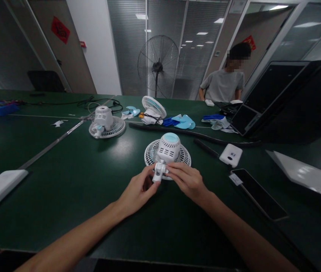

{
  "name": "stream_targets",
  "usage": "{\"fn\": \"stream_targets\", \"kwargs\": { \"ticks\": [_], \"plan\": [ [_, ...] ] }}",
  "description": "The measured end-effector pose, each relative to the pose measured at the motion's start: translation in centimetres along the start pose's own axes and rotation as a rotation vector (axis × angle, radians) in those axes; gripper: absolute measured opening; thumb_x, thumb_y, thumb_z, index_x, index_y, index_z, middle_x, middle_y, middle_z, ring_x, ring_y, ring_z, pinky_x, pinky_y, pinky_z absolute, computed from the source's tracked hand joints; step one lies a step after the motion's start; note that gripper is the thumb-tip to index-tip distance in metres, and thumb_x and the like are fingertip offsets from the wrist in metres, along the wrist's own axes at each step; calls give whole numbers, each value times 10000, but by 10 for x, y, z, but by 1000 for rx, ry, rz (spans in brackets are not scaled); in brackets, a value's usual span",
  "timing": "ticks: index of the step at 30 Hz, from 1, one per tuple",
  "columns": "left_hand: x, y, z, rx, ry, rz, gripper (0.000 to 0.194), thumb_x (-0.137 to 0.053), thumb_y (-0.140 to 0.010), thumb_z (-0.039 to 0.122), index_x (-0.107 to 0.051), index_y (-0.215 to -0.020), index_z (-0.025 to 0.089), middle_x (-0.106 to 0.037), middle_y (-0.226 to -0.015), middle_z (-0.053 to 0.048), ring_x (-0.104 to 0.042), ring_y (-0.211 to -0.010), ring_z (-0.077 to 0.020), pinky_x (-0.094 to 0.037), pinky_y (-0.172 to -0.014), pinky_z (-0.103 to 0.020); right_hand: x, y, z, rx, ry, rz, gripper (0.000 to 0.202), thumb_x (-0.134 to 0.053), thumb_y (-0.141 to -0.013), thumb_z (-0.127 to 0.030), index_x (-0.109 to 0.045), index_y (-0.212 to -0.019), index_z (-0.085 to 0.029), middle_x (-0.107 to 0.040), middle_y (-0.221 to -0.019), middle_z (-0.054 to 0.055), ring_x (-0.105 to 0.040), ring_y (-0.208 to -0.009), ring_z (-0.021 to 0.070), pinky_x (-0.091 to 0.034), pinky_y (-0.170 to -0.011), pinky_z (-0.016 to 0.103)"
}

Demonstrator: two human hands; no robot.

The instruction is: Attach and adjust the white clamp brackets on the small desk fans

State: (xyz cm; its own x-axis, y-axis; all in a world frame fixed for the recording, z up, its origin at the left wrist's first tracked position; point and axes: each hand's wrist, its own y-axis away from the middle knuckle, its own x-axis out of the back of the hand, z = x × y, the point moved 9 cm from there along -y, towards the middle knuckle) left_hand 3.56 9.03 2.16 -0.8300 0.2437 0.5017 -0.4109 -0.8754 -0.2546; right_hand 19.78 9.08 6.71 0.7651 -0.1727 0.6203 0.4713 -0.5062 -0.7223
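Observation:
A small white fan head [169,149] with a light blue cap lies on its round grille in the middle of the green table. From its near side sticks out a white joint piece [159,170]. My left hand [138,192] has its thumb and fingers closed around the left side of this piece. The fingers of my right hand [188,181] pinch the right side of the same piece. Both hands touch the fan's near edge, and part of the grille is hidden behind them.
Behind lie a second fan head [104,120], a third fan [152,110], blue blades [184,122] and a long black tube [177,130]. On the right are a white power bank [230,155], a phone [259,194] and a monitor [276,94]. A person [224,83] sits across the table [72,211].

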Motion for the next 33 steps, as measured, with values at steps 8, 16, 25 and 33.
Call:
{"fn": "stream_targets", "kwargs": {
  "ticks": [8, 16, 25, 33],
  "plan": [
    [-3, 1, -3, 16, -68, -9, 568, -568, -1004, 329, -370, -1529, 243, -691, -1032, -43, -614, -686, -147, -504, -615, -284, -9, 2, 24, -495, -118, 76, 327, -628, -1009, -339, -670, -717, -198, -635, -654, -5, -592, -561, 135, -501, -531, 270],
    [-3, 1, -2, 17, -62, -18, 566, -554, -1011, 323, -343, -1533, 261, -680, -1142, -56, -627, -710, -144, -507, -622, -278, 0, 8, 11, -153, 16, -73, 246, -670, -978, -239, -696, -1222, -251, -731, -1153, 73, -717, -883, 175, -578, -695, 277],
    [-2, 0, -4, 17, -68, 3, 567, -562, -1006, 339, -366, -1531, 251, -693, -1085, -58, -610, -690, -143, -504, -607, -273, -2, 2, 23, -467, -120, 86, 148, -640, -997, -309, -702, -904, -212, -670, -790, 16, -595, -595, 139, -489, -511, 273],
    [-1, 1, -4, 18, -64, 14, 558, -568, -1002, 339, -389, -1519, 228, -700, -1106, -64, -616, -697, -141, -508, -608, -267, 2, 8, 17, -166, 68, -83, 251, -677, -979, -278, -696, -1229, -265, -737, -1116, 58, -665, -701, 130, -511, -583, 259]
  ]
}}
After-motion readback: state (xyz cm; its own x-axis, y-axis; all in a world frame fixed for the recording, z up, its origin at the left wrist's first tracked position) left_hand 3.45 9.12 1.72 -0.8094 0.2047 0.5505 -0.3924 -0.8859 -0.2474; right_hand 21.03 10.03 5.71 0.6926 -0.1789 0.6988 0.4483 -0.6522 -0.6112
